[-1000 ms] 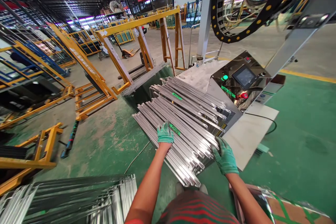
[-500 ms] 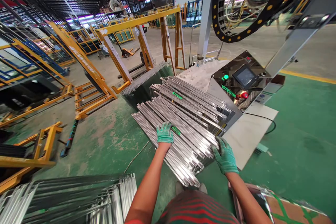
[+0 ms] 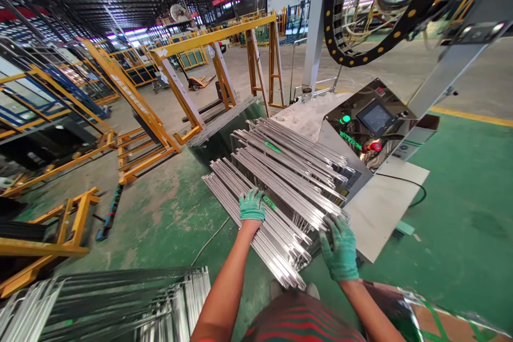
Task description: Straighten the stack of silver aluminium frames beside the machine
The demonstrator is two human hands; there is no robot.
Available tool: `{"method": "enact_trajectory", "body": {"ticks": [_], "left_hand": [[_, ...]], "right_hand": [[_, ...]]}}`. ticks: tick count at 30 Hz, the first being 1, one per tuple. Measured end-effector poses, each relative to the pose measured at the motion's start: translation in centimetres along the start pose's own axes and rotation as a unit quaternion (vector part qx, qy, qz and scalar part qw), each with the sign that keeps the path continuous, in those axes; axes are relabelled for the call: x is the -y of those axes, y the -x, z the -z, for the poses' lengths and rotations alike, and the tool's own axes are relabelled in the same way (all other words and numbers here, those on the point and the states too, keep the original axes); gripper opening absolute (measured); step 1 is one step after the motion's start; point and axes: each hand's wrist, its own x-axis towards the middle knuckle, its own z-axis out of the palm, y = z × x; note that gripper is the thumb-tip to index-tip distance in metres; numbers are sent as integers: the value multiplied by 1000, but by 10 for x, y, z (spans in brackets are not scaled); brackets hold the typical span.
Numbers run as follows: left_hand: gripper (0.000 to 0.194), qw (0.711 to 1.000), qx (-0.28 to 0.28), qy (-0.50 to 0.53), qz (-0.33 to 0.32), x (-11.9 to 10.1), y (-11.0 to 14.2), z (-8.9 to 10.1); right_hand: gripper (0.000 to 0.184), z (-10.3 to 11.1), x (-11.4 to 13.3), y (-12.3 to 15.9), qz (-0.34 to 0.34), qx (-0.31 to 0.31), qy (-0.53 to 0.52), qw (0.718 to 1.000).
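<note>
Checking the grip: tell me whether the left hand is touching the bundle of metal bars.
Touching. The head view shows the gloved left hand laid flat on top of the bundle of metal bars, with no gap visible beneath it.
</note>
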Motion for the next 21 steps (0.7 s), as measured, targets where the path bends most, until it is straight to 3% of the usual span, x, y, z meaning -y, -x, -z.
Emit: {"method": "enact_trajectory", "body": {"ticks": [4, 9, 13, 15, 17, 21], "left_hand": [[45, 1000, -14, 14, -3, 1, 0, -4], [48, 992, -36, 120, -29, 13, -10, -4], [54, 949, -209, 236, -3, 42, -8, 5], [60, 927, -254, 273, 32, 57, 5, 0], [66, 921, -219, 309, 96, 65, 29, -17], [72, 907, -8, 370, 203, 54, 108, -73]], "right_hand": [[35, 1, 32, 21, 72, 33, -76, 994], [35, -7, 31, 31, 153, 105, -25, 982], [35, 2, 18, 21, 68, 61, -39, 995], [35, 12, 10, 17, 12, 30, -62, 998], [35, 21, -1, 19, -46, 4, -87, 995], [42, 31, -32, 46, -147, -11, -98, 984]]}}
